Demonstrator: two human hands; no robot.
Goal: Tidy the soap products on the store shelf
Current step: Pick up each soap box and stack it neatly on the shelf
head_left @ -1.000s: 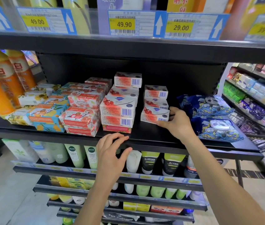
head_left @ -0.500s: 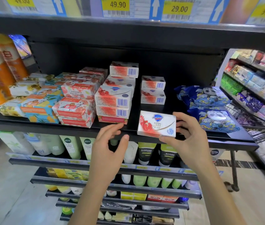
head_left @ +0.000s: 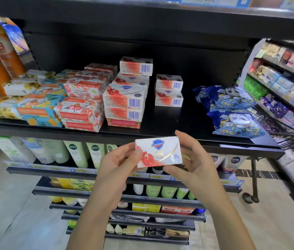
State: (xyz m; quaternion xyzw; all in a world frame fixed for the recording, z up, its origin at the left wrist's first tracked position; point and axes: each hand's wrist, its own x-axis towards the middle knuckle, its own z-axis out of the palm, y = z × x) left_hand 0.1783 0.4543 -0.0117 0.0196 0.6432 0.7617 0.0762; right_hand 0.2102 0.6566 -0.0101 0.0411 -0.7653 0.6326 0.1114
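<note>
The left hand [head_left: 119, 165] and right hand [head_left: 196, 165] held one soap box [head_left: 158, 154] between them, in the air just in front of and below the edge of the shelf [head_left: 169, 123]. Each grip was clamped on one end of the box, the right with a finger over the top edge and the thumb beneath. The box was flat and white, its front facing the camera. It bore a blue Safeguard shield at the top, a red pomegranate at lower left, a thin gold curve across and a round blue seal at lower right. Beyond, on the shelf, stood a stack [head_left: 168, 90] of two like boxes, barcodes outward, with a taller pile [head_left: 126, 101] to its left. Blue panda packs [head_left: 232, 112] lay at the right.
</note>
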